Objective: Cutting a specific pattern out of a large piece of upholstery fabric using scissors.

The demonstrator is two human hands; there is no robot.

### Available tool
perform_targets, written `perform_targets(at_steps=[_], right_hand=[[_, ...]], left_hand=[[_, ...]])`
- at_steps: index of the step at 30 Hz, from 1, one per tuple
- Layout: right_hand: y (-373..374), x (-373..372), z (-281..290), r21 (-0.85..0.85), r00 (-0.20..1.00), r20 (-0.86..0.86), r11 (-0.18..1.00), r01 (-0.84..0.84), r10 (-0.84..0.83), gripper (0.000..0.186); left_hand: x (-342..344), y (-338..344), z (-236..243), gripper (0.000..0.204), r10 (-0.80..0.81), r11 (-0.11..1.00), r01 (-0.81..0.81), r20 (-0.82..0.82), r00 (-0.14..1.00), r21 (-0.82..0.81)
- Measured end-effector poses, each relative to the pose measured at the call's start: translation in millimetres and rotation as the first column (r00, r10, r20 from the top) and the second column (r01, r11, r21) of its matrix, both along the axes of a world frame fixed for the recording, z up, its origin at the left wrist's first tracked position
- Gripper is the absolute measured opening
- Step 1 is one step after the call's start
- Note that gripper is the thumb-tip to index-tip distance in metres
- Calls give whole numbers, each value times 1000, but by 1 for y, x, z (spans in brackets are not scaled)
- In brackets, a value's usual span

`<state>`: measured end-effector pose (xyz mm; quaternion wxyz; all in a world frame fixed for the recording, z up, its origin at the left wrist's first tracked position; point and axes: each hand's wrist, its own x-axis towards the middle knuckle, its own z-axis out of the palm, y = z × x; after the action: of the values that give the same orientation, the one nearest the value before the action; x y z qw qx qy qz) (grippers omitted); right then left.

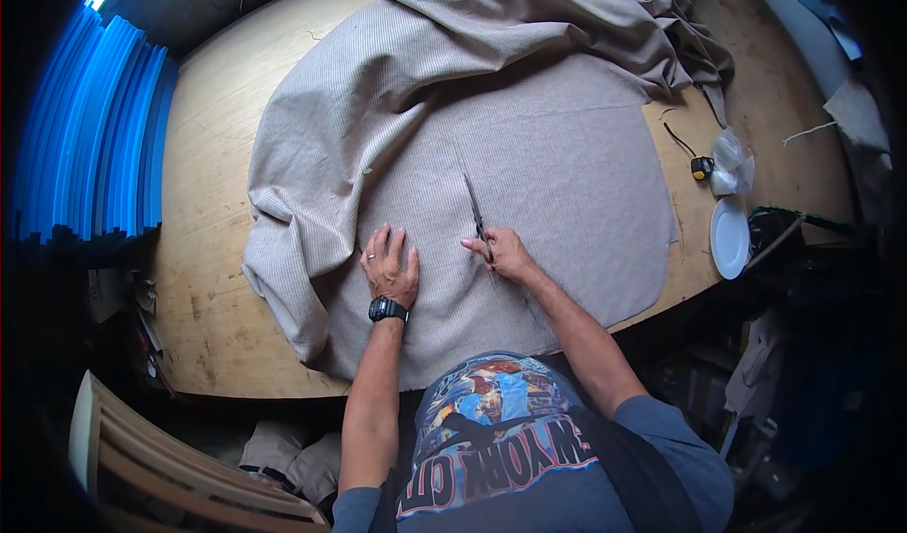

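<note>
A wide sheet of grey-beige ribbed fabric (586,183) covers much of the table, flat in the middle and heaped in folds at the left and far side. My right hand (506,253) is closed round the handles of dark scissors (476,210), whose blades point away from me over the flat fabric. A thin line runs along the fabric near the blades; whether it is a cut or a mark I cannot tell. To the left of the scissors my left hand (388,266) lies flat on the fabric, fingers spread. It wears a ring, with a black watch (387,310) on the wrist.
The wooden table (213,278) has a curved-looking front edge. At the right lie a yellow and black tape measure (701,168), a clear plastic bag (731,163) and a white oval plate (729,238). Blue corrugated material (90,127) stands at the left; a wooden slatted piece (179,467) is below it.
</note>
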<state>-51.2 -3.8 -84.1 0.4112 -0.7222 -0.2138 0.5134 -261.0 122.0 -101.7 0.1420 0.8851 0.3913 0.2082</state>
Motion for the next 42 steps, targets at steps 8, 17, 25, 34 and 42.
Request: perform_targets(at_steps=[8, 17, 25, 34, 42], right_hand=[[17, 13, 4, -31, 998, -55, 999, 9, -10, 51], [25, 15, 0, -75, 1000, -28, 997, 7, -9, 52], [34, 22, 7, -35, 999, 24, 999, -21, 22, 47], [47, 30, 0, -14, 999, -47, 1000, 17, -17, 47], [55, 36, 7, -36, 999, -50, 999, -15, 14, 46]], left_hand=[[1, 1, 0, 43, 0, 1000, 0, -6, 1000, 31], [2, 2, 0, 43, -3, 1000, 4, -8, 1000, 20], [4, 2, 2, 42, -2, 1000, 2, -21, 1000, -1], [5, 3, 2, 43, 4, 999, -5, -27, 1000, -32], [6, 3, 2, 42, 7, 1000, -7, -18, 1000, -31]])
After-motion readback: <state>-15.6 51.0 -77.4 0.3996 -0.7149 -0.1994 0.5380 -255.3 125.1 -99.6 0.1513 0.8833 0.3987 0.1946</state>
